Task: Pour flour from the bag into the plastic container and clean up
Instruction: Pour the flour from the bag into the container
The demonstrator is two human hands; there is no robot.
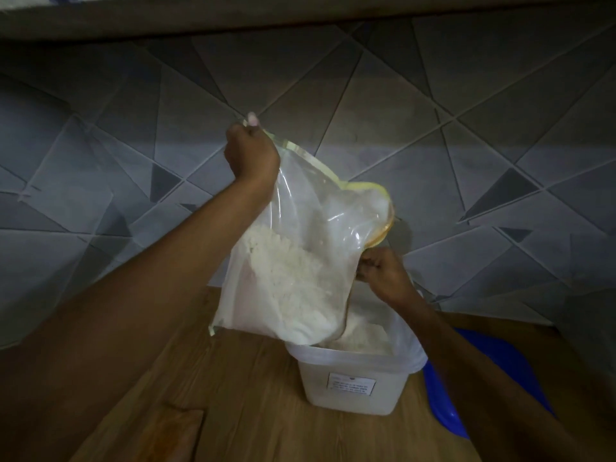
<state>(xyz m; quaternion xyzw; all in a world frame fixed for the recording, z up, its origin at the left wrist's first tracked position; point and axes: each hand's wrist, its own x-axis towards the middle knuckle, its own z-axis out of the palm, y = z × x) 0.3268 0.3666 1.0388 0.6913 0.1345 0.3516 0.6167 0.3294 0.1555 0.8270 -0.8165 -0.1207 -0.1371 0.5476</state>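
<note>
A clear plastic bag (310,228) with a yellow zip edge hangs tilted above the translucent plastic container (353,385). White flour (293,288) fills the bag's lower part, and its bottom right corner dips over the container's rim. My left hand (250,151) pinches the bag's top left corner and holds it high. My right hand (383,271) grips the bag's lower right edge just above the container. Flour lies heaped inside the container, which carries a small white label on its front.
The container stands on a wooden countertop (216,395) against a grey wall of triangular tiles (466,128). A blue lid (446,395) lies right of the container, partly under my right forearm. A shelf edge runs along the top.
</note>
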